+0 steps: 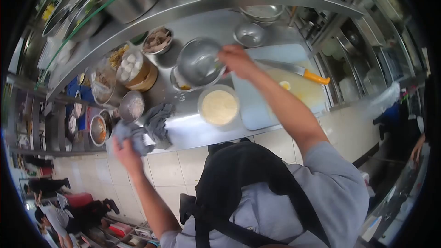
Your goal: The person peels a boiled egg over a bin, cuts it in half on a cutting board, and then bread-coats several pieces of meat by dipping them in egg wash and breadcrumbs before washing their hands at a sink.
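Observation:
My right hand (235, 60) grips the rim of a metal bowl (200, 62), which is tilted and held above the steel counter. Below it, a smaller bowl (180, 79) with some food is partly covered. My left hand (127, 153) holds a grey cloth (131, 137) at the counter's front edge. Beside it lies a darker grey cloth (158, 125). A round container of pale yellow contents (219, 105) stands in front of the metal bowl. To the right, a knife with an orange handle (316, 76) and a cut egg half (285, 85) lie on a cutting board (257, 110).
Left on the counter are a container of white eggs (130, 68), a bowl of meat (157, 41) and a bowl of chopped food (132, 106). An empty bowl (249, 34) stands behind. A metal shelf (202, 3) crosses above. Other people appear lower left and far right.

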